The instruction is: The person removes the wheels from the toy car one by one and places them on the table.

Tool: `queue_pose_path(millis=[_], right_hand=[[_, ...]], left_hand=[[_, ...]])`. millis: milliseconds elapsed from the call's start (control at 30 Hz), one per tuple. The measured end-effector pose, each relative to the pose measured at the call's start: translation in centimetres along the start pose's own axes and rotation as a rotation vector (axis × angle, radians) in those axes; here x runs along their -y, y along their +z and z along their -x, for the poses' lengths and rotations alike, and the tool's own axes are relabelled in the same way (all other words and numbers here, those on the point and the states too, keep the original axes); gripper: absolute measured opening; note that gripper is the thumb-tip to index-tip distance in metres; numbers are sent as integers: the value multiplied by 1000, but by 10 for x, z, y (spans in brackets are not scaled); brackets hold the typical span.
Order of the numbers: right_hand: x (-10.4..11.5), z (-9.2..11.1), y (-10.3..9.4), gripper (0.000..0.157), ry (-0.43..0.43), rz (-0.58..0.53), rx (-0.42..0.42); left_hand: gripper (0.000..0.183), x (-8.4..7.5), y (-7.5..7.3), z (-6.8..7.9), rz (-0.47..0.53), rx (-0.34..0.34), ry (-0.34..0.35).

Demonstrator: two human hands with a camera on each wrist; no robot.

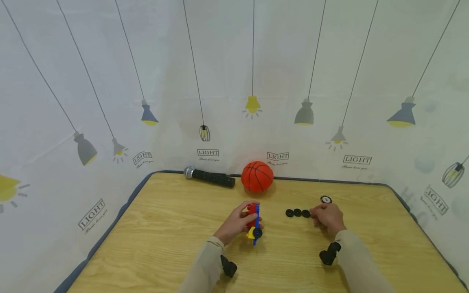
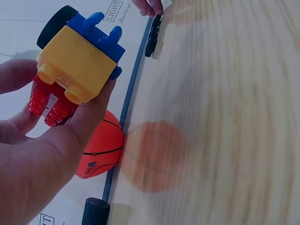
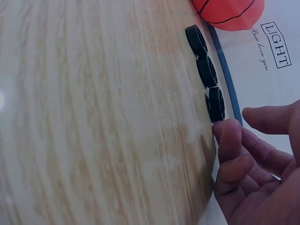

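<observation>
My left hand (image 1: 234,224) holds a toy block car (image 1: 252,211) above the table, thumb on one side and fingers round the other. Red and yellow blocks sit on its blue base, and a black wheel (image 1: 257,232) is fitted beside the yellow block (image 2: 77,65). Three loose black wheels (image 1: 297,213) lie in a row on the table to the right of the car. At the right end of this row is my right hand (image 1: 328,217), its fingertips (image 3: 230,133) right at the nearest wheel (image 3: 215,104). The thumb stands apart from the bent fingers, with nothing held between them.
A black-and-white round chip (image 1: 326,199) lies just beyond my right hand. Along the back edge of the wooden table (image 1: 154,232) are a microphone (image 1: 210,177) and a small red basketball (image 1: 257,176). A pale sheet printed with lamps (image 1: 234,73) surrounds the table's back and sides.
</observation>
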State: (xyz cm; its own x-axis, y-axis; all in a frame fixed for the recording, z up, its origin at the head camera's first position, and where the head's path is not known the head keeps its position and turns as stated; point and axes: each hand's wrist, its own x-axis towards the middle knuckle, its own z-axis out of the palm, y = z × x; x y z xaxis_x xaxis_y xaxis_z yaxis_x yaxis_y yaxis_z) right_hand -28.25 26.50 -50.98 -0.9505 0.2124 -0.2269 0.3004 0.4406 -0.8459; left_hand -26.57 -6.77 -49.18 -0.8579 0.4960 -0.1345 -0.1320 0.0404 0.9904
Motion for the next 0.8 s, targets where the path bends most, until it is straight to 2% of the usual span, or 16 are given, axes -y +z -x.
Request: queue_pose_path(millis=[333, 633, 800], right_hand=[[-1, -1, -2, 33, 46, -7, -9], [5, 5, -5, 40, -1, -16, -9], [13, 11, -6, 41, -54, -6, 4]], left_hand=[[43, -4, 7, -3, -14, -8, 3], [41, -7, 13, -7, -20, -18, -1], [38, -5, 15, -8, 18, -8, 3]])
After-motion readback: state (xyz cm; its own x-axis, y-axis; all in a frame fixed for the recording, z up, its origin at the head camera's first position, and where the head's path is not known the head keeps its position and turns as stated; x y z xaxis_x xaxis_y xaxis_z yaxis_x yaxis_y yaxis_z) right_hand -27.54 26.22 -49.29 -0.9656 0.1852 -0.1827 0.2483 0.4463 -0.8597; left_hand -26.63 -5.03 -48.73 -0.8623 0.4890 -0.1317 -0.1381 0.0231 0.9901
